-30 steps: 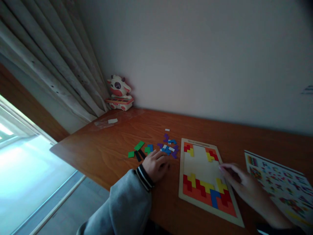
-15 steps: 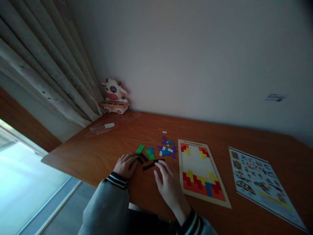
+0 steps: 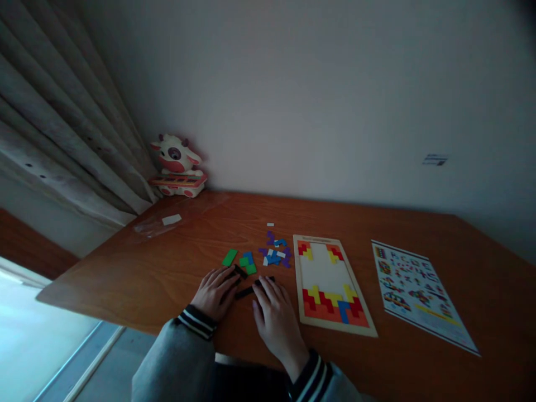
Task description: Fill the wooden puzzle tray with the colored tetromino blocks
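Observation:
My left hand (image 3: 214, 293) lies low on the tabletop, fingers stretched out and touching black pieces (image 3: 240, 272) that they partly cover. My right hand (image 3: 278, 321) reaches in from the right with its fingers extended, the tips resting on long black strips (image 3: 245, 292). Just beyond my hands are a green piece (image 3: 230, 257), another green piece (image 3: 250, 268) and a blue piece (image 3: 248, 257) against it. Farther back, purple pieces (image 3: 287, 259), blue pieces (image 3: 274, 259) and white pieces (image 3: 271, 253) lie in a loose cluster.
To the right, a wooden puzzle board (image 3: 298, 290) holds red, orange, yellow and blue pieces at both ends. A printed sheet (image 3: 422, 296) lies beyond it. A cow toy (image 3: 178, 167) stands at the back left, near a clear plastic bag (image 3: 146, 228). The wooden table (image 3: 176, 279) meets the wall.
The view has shifted right. My right hand's fingers have come down onto the long black strips, nearer my left hand. My left fingers now stretch farther over the short black pieces.

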The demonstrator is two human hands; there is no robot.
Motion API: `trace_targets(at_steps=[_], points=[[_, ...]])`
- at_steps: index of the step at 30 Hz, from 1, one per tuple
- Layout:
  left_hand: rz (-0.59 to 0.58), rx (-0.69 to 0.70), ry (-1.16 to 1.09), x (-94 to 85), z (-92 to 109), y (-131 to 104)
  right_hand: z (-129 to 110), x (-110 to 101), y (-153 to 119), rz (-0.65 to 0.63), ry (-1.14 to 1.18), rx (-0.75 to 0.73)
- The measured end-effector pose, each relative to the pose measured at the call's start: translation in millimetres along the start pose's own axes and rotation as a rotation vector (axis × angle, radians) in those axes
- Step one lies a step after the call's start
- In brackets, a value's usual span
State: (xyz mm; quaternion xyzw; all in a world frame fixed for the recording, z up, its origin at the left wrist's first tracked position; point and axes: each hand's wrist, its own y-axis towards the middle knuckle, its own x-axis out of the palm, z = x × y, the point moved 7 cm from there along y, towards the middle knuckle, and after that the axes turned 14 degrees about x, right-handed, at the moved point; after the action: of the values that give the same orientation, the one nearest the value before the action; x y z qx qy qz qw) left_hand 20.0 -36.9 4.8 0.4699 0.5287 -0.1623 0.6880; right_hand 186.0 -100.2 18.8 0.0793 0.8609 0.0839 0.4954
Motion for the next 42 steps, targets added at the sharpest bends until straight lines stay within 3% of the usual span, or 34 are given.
trace_targets(at_steps=[9, 15, 21, 26, 32, 42], points=[[-0.011, 0.020, 0.037, 5.3, 17.5, 13.9, 7.7, -10.7, -19.2, -0.012, 0.097, 0.066], [0.050, -0.107, 0.087, 13.9, 9.6, 10.8, 13.5, -9.8, -25.4, -0.027, 0.204, 0.037], [0.038, -0.121, 0.135, 21.7, 5.1, 9.7, 14.8, -13.1, -26.7, -0.038, 0.277, -0.030], [0.052, -0.207, 0.165, 19.0, 12.0, 11.1, 10.6, -15.4, -29.9, -0.048, 0.255, -0.106], [0.052, -0.214, 0.182, 15.1, 21.7, 17.3, 21.1, -14.1, -31.9, -0.015, 0.258, 0.021], [0.067, -0.216, 0.165, 10.0, 30.4, 21.4, 16.0, -12.7, -30.5, -0.025, 0.243, 0.019]])
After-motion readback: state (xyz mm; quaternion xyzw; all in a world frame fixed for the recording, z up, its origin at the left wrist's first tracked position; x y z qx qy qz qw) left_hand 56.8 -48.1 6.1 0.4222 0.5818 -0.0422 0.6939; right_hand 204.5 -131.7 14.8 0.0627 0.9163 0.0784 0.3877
